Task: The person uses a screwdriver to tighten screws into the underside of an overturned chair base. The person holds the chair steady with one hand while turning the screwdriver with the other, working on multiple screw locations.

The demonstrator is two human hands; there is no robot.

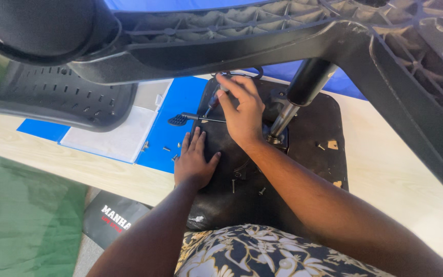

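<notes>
On a pale wooden tabletop (396, 169) the upturned black seat (314, 128) carries its base (262, 31), the left hand (193, 161) flat and open, the right hand (242, 110) gripping a screwdriver (214, 100), 2 loose screws (247, 187) seemingly left.

We see a pale wooden table (385, 169) carrying everything. On it lies a blue sheet (180, 110), and on that sheet rest a white flat piece (121, 136), a few small screws (166, 149) and the black chair back (57, 97). The upturned black chair seat (314, 138) also lies flat on the table, partly over the blue sheet. Below the table's near edge we see a green floor covering (21, 215) and a black bag (111, 220).
</notes>
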